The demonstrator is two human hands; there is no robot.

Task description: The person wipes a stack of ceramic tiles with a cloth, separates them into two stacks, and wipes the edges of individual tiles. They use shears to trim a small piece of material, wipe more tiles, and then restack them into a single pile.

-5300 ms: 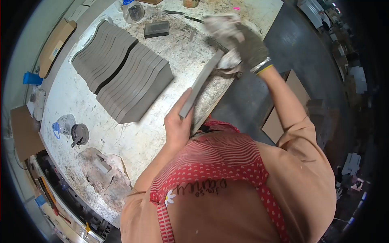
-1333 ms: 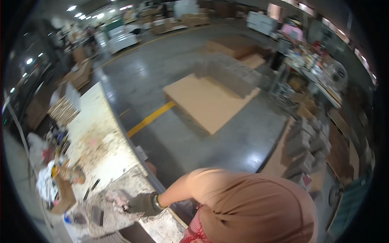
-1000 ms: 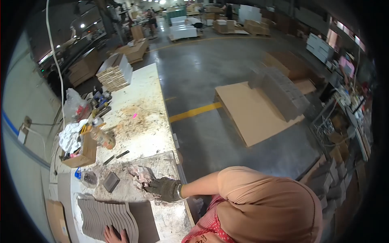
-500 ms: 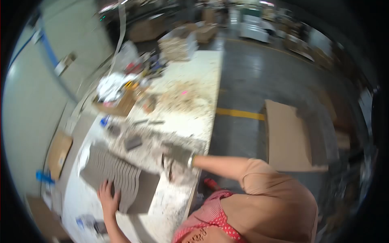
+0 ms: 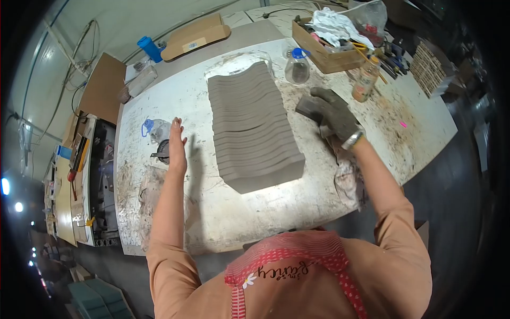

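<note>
A row of grey, wavy-edged pieces [image 5: 252, 125] lies packed together in the middle of the table. To its left, my bare left hand [image 5: 178, 146] is held up edge-on, fingers stretched out, with nothing in it. Beside that hand are a dark round object with a flat strip [image 5: 162, 152] and a clear container with a blue handle [image 5: 155, 129]. My right hand [image 5: 338, 116] wears a dark work glove and grips a dark grey block [image 5: 309, 108], just right of the pieces. Below that hand, a crumpled stained rag [image 5: 346, 181] lies on the table near its front edge.
On the white table [image 5: 260, 218], a clear jar with a blue top [image 5: 297, 69], an orange-labelled bottle [image 5: 365, 80] and a cardboard box of tools [image 5: 329, 61] stand at the back right. A blue bottle [image 5: 150, 49] and a cardboard tray [image 5: 196, 40] are behind. Shelving [image 5: 101, 175] stands left.
The view has swung round to face the pieces. My left hand has left them and is now beside them. My right hand has moved from the rag and taken hold of the block.
</note>
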